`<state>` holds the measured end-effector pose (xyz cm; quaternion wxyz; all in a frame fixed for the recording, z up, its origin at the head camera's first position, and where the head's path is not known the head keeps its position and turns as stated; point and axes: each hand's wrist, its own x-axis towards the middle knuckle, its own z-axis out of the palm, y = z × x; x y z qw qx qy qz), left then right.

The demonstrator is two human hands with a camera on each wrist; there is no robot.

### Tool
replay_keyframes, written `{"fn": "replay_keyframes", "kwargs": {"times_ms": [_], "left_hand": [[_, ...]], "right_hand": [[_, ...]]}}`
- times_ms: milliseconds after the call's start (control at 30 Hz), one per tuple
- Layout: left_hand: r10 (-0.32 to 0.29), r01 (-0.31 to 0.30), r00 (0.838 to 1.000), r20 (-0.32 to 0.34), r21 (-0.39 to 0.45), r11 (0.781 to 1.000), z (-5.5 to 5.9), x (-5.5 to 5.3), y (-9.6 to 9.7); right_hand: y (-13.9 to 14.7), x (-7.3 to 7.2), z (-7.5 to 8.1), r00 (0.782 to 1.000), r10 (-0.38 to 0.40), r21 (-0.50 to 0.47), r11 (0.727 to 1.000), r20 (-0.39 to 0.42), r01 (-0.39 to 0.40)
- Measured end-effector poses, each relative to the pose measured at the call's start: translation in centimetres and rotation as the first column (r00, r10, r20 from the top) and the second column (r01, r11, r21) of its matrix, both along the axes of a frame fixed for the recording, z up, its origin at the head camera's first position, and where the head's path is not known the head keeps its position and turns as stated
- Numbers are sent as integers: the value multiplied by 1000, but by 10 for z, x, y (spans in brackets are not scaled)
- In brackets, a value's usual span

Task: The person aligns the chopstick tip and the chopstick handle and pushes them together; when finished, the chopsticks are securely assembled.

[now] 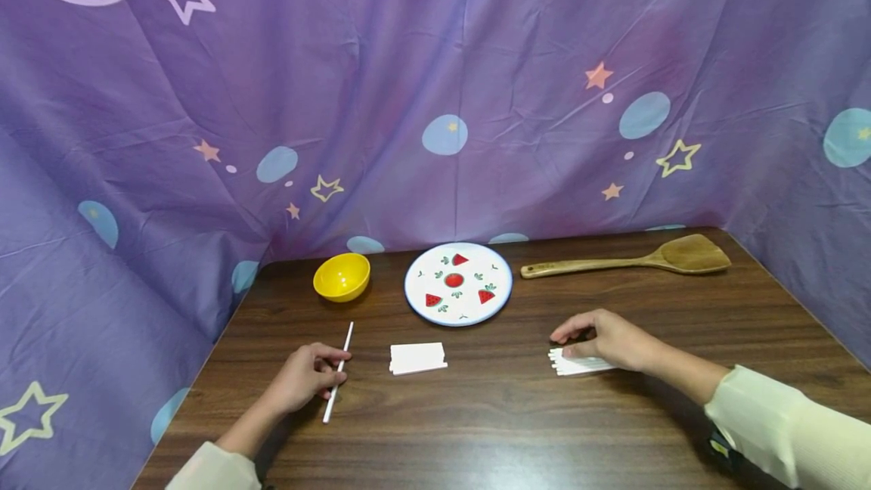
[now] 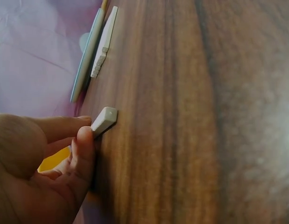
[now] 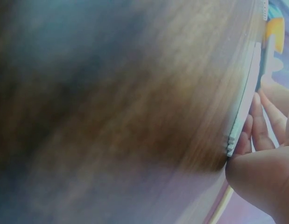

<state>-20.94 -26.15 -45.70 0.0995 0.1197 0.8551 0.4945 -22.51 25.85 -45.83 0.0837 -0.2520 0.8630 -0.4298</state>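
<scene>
My left hand (image 1: 302,378) pinches a slim white stick (image 1: 338,373) between thumb and fingers, low over the table. The square end of this stick (image 2: 106,119) shows in the left wrist view, just past the fingertips of the left hand (image 2: 55,154). Several white sticks lie side by side in a flat row (image 1: 417,358) at mid table. Farther right is another row of white sticks (image 1: 570,362), partly covered by my right hand (image 1: 609,339). That hand rests over them with fingers apart, its thumb touching the sticks. The right wrist view shows its fingers beside the row (image 3: 244,105).
A yellow bowl (image 1: 342,277) stands at the back left. Beside it lies a white plate (image 1: 422,271) with a blue rim and watermelon pictures. A wooden spatula (image 1: 626,263) lies at the back right. A purple curtain (image 1: 381,82) hangs behind the brown table (image 1: 490,429).
</scene>
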Motion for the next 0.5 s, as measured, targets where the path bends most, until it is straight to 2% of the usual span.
{"fn": "replay_keyframes", "kwargs": {"times_ms": [233,400,500], "left_hand": [[4,-8,999,-48,-80,997,7,-5,2],[-1,-23,988,-154,-156,987,17,-12,11],[-40,4,978,-203,-176,984,25,-15,21]], "right_hand": [[1,-1,0,1000,-8,19,1000,-7,8],[3,-2,-1,1000,-4,31,1000,-15,4],[4,-2,-2,1000,0,39,999,-22,1]]}}
